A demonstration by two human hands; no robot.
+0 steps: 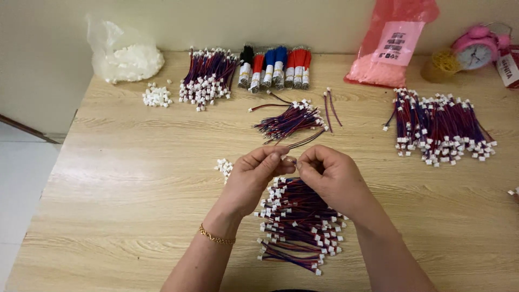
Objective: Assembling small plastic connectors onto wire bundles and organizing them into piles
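Pinching a wire pair (297, 142) between them, left hand (254, 173) and right hand (330, 173) clench fingertips above the near bundle (297, 221).

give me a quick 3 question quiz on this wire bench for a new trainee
1. True or false: the left hand wears a bracelet.
2. What lies on the table right under the hands? A) wire pile with white plugs B) scissors C) tape roll
3. What do both hands pinch between them?

Key
1. True.
2. A, the wire pile.
3. A few thin wires, held by the left hand and right hand.
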